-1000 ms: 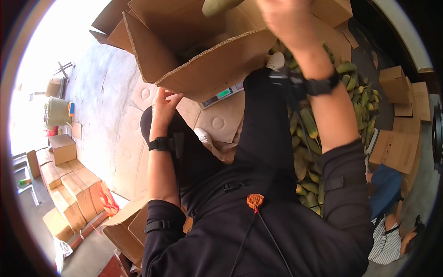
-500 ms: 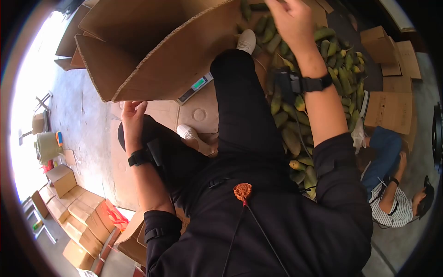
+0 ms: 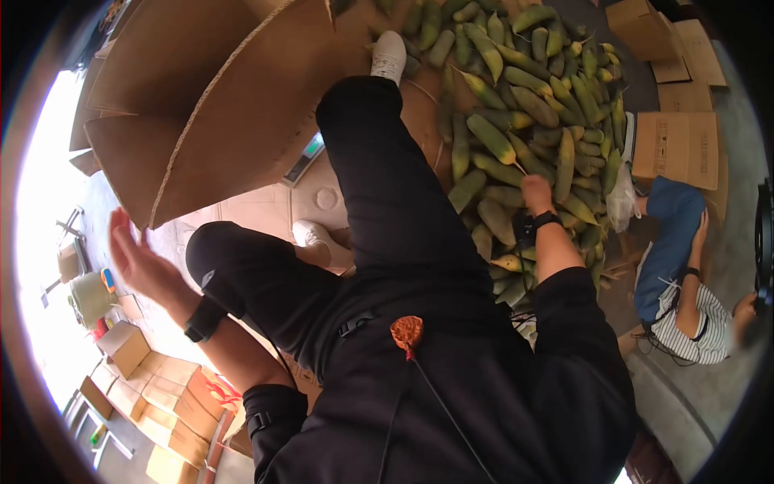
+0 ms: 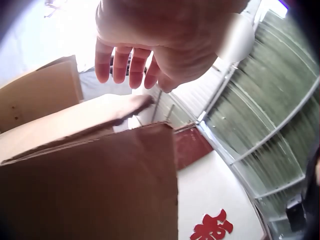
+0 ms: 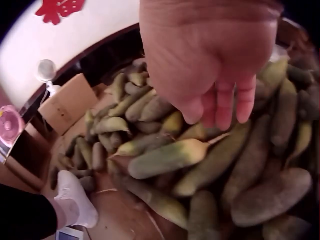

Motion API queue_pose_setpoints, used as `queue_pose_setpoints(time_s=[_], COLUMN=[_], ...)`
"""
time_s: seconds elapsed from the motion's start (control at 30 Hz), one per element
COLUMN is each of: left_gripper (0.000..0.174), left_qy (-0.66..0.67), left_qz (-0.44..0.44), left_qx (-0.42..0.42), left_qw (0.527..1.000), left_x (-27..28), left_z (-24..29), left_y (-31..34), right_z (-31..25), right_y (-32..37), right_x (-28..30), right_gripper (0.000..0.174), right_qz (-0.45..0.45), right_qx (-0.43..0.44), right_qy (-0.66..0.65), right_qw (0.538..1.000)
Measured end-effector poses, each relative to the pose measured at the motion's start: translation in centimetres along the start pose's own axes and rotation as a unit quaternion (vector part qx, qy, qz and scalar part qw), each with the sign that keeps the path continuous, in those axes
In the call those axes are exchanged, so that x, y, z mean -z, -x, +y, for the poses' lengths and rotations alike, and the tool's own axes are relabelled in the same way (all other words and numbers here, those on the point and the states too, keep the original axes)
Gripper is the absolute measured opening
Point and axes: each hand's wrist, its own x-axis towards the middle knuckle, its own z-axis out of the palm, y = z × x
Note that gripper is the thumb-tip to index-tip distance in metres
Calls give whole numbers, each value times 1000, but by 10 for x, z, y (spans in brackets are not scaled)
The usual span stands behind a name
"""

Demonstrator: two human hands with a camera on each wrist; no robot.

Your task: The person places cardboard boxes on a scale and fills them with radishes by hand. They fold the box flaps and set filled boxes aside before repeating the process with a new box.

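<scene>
My left hand (image 3: 145,262) is held open beside the lower corner of a large cardboard box (image 3: 242,105). In the left wrist view the fingers of this hand (image 4: 160,40) spread over the box flap (image 4: 100,185), with a gap between them. My right hand (image 3: 538,195) is over a heap of green radishes (image 3: 556,105). In the right wrist view that hand (image 5: 210,60) has its fingers loosely extended, holding nothing, just above the thin root of a green radish (image 5: 167,159). Whether the fingertips touch the root cannot be told.
A scale (image 3: 302,161) shows partly under the large box. White shoes (image 3: 389,56) stand beside the heap. Cardboard boxes (image 3: 676,149) and a person in a striped shirt (image 3: 697,327) are on the right; stacked boxes (image 3: 173,395) lie at lower left.
My right hand has come down from the top of the view onto the radish heap. The left hand has left the box edge and opened. The head view has shifted right.
</scene>
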Motion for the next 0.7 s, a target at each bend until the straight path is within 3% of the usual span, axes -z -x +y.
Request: queue_pose_setpoints(time_s=[0.07, 0.13, 0.2, 0.23, 0.33, 0.43, 0.5, 0.57, 0.6, 0.67, 0.7], left_gripper=[31, 31, 29, 28, 30, 32, 33, 36, 36, 39, 41], left_qy=[-50, -102, -105, -202, -274, -286, -307, -355, -360, -379, -374], left_qz=[-22, -54, -128, -142, -166, -172, -170, -168, -163, -170, -168], left_qx=[-99, -141, -75, -153, -192, -148, -160, -179, -179, -184, -174], left_qw=[994, 983, 983, 957, 928, 931, 923, 902, 901, 891, 895], left_x=[-14, -28, -35, -40, -40, -38, -38, -38, -37, -40, -42], left_z=[28, 43, 39, 36, 19, 18, 18, 21, 23, 25, 26], left_y=[4, 11, 13, 14, 10, 8, 7, 8, 9, 12, 13], right_z=[13, 0, -17, -24, -32, 13, 28, 4, 55, 43, 39], right_y=[19, 54, 77, 85, 96, 97, 125, 143, 149, 165, 169], right_x=[-29, -41, -53, -58, -67, -116, -121, -86, -147, -133, -132], right_gripper=[17, 15, 16, 16, 22, 36, 44, 56, 57, 50, 46], right_qz=[-108, -71, -58, -42, -105, -143, -146, -315, -293, -335, -224], right_qx=[97, -7, 4, 14, 42, 34, -45, -123, -130, -130, -152], right_qy=[259, -17, -49, -80, -54, 10, -36, -28, 4, -34, -40], right_qw=[955, 997, 997, 996, 992, 989, 988, 941, 947, 933, 962])
